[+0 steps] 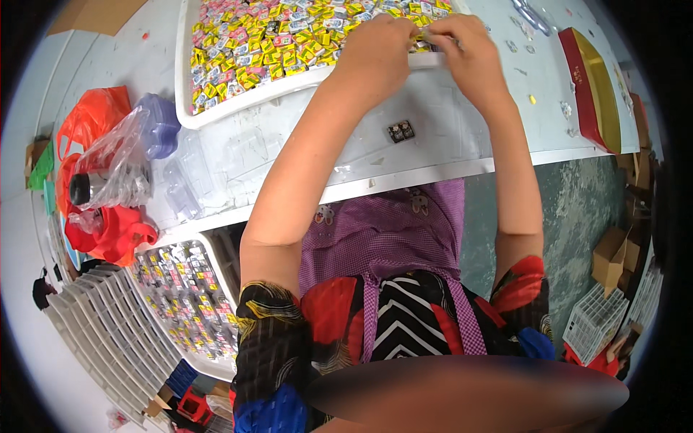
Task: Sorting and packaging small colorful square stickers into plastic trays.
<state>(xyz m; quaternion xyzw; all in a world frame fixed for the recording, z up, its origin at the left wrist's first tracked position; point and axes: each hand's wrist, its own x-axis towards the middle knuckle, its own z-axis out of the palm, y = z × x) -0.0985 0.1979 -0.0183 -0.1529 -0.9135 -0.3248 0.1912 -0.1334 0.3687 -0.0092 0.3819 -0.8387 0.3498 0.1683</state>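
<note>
A white plastic tray [245,101] lies on the table, heaped with small printed pieces [289,50] in yellow, pink and white. Over its near right corner, my left hand [377,54] and my right hand [471,58] come together, fingertips bent inward and closed. Whatever sits between the fingertips is too small and too covered to make out. On the table between my forearms, closer to me than the tray, lies a small cluster of black pieces [401,130].
Clear plastic containers [159,126], a red bag [94,119] and a steel-and-black flask [86,187] crowd the table's left end. A red box with a gold inside [588,90] stands at right. Below left, a filled tray [188,289] adjoins stacked white trays [108,332].
</note>
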